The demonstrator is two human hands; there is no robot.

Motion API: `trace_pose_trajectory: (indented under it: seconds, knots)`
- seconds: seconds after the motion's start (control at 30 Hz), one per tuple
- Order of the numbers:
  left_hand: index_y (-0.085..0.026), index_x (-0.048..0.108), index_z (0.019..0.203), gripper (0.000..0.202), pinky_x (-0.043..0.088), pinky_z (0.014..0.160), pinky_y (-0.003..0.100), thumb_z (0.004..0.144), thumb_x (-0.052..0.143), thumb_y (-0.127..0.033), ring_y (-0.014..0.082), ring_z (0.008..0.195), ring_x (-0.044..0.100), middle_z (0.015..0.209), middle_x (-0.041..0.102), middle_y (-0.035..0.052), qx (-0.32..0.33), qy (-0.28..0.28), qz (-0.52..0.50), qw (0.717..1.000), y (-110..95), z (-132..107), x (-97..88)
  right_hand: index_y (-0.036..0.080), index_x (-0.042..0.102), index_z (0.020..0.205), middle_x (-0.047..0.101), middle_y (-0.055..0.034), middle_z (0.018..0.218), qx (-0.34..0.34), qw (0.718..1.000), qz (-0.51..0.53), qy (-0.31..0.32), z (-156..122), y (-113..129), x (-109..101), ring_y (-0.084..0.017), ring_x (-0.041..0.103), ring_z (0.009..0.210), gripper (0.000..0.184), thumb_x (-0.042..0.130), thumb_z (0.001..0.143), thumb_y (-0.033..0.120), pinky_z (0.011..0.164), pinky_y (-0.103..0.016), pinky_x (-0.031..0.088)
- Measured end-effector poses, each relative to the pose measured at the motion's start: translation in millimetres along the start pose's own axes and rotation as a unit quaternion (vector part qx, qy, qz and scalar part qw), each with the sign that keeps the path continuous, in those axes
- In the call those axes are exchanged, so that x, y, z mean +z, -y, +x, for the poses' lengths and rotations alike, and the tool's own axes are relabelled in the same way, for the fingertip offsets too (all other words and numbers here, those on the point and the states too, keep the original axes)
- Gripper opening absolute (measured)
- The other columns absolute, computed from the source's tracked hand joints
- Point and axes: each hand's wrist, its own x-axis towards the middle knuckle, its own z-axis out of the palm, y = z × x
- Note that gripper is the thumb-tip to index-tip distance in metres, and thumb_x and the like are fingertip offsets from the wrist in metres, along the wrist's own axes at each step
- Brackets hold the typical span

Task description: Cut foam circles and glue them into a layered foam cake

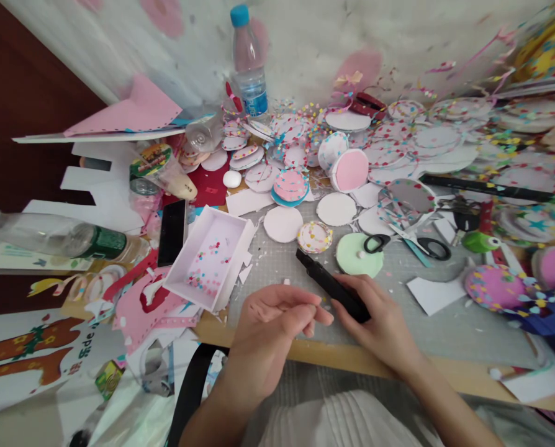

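My right hand (375, 316) is closed around a long black tool (331, 282) with a narrower tip, which points away to the upper left over the grey cutting mat (277, 267); its exact kind I cannot make out. Close beside it, my left hand (280, 329) is turned palm up, thumb and fingertips pressed together. Whatever may be between those fingertips is too small to see. Just beyond the black tool lie a light green paper disc (356, 264), a small ring-like piece with yellow dots (315, 237) and white discs (336, 209).
A white paper box (216, 239) holding confetti stands at left, beside a phone (171, 233). Scissors (408, 239) lie on the right. Many confetti-covered discs (389, 139) and a water bottle (249, 74) fill the back. Another bottle (95, 239) lies far left.
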Motion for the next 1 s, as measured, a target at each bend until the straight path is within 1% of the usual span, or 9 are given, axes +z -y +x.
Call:
trace_pose_trajectory:
  seconds: [0.2, 0.4, 0.5, 0.6, 0.67, 0.77, 0.87, 0.93, 1.0]
  knots:
    - [-0.021, 0.069, 0.065, 0.01, 0.042, 0.052, 0.027, 0.061, 0.077, -0.025, 0.0143, 0.055, 0.061, 0.054, 0.067, 0.0, 0.004, -0.015, 0.01, 1.0, -1, 2, 3.5, 0.023, 0.05, 0.12, 0.063, -0.008, 0.104, -0.002, 1.0, 0.007, 0.002, 1, 0, 1, -0.021, 0.064, 0.09, 0.031, 0.057, 0.09, 0.024, 0.076, -0.032, 0.053]
    - [-0.019, 0.059, 0.058, 0.021, 0.038, 0.05, 0.026, 0.066, 0.076, -0.03, 0.01, 0.047, 0.049, 0.046, 0.056, -0.0029, 0.013, -0.004, 0.054, 0.998, 0, 1, 5.5, 0.023, 0.05, 0.121, 0.063, -0.0083, 0.106, -0.001, 1.0, 0.01, 0.003, 1, 0, 1, -0.021, 0.064, 0.092, 0.031, 0.056, 0.09, 0.024, 0.078, -0.033, 0.053]
    - [-0.02, 0.05, 0.052, 0.033, 0.035, 0.05, 0.028, 0.077, 0.065, -0.036, 0.0097, 0.044, 0.041, 0.04, 0.045, -0.0042, 0.041, 0.006, 0.08, 0.996, 3, 3, 0.8, 0.023, 0.05, 0.121, 0.063, -0.0084, 0.105, 0.0, 1.0, 0.009, 0.003, 1, 0, 1, -0.022, 0.064, 0.091, 0.031, 0.056, 0.09, 0.024, 0.077, -0.033, 0.053]
    - [-0.022, 0.037, 0.046, 0.049, 0.032, 0.049, 0.029, 0.092, 0.046, -0.039, 0.0101, 0.042, 0.034, 0.038, 0.033, -0.0046, 0.119, -0.043, 0.17, 0.977, 10, 8, -15.5, 0.023, 0.051, 0.12, 0.064, -0.0082, 0.103, -0.001, 1.0, 0.011, -0.003, 0, -1, 0, -0.022, 0.065, 0.09, 0.03, 0.056, 0.09, 0.024, 0.076, -0.033, 0.054]
    - [-0.021, 0.041, 0.051, 0.046, 0.037, 0.053, 0.029, 0.094, 0.045, -0.038, 0.0118, 0.049, 0.043, 0.046, 0.042, -0.003, 0.186, -0.102, 0.3, 0.93, 18, 14, -31.8, 0.023, 0.05, 0.12, 0.064, -0.0079, 0.102, -0.007, 1.0, 0.015, -0.014, -1, -1, -1, -0.021, 0.065, 0.089, 0.031, 0.055, 0.09, 0.024, 0.076, -0.033, 0.054]
    - [-0.021, 0.061, 0.081, 0.013, 0.047, 0.073, 0.033, 0.084, 0.062, -0.034, 0.0182, 0.078, 0.057, 0.081, 0.061, 0.0028, 0.275, -0.135, 0.513, 0.802, 33, 22, -56.4, 0.024, 0.047, 0.125, 0.065, -0.0084, 0.103, -0.011, 0.999, 0.026, -0.02, -6, -1, -3, -0.021, 0.065, 0.087, 0.034, 0.053, 0.091, 0.023, 0.074, -0.032, 0.054]
    - [-0.022, 0.062, 0.109, 0.037, 0.048, 0.086, 0.042, 0.076, 0.073, -0.033, 0.0262, 0.097, 0.059, 0.102, 0.062, 0.0082, 0.305, -0.13, 0.635, 0.698, 47, 28, -72.8, 0.024, 0.043, 0.131, 0.064, -0.0114, 0.112, -0.005, 0.999, 0.043, -0.011, -13, 0, -6, -0.022, 0.066, 0.095, 0.037, 0.047, 0.094, 0.022, 0.078, -0.033, 0.054]
    - [-0.022, 0.063, 0.11, 0.036, 0.048, 0.086, 0.044, 0.077, 0.073, -0.032, 0.0268, 0.096, 0.06, 0.1, 0.063, 0.0083, 0.315, -0.126, 0.666, 0.665, 53, 31, -77.1, 0.024, 0.042, 0.133, 0.064, -0.0125, 0.116, 0.008, 0.999, 0.049, -0.001, -19, 1, -8, -0.022, 0.066, 0.1, 0.038, 0.044, 0.096, 0.023, 0.081, -0.033, 0.055]
    - [-0.022, 0.065, 0.106, 0.026, 0.049, 0.084, 0.042, 0.081, 0.07, -0.029, 0.0248, 0.092, 0.061, 0.096, 0.064, 0.0071, 0.322, -0.114, 0.67, 0.659, 55, 34, -77.1, 0.024, 0.042, 0.134, 0.065, -0.0122, 0.115, 0.027, 0.998, 0.052, 0.005, -24, 2, -10, -0.022, 0.066, 0.101, 0.038, 0.043, 0.096, 0.024, 0.082, -0.032, 0.055]
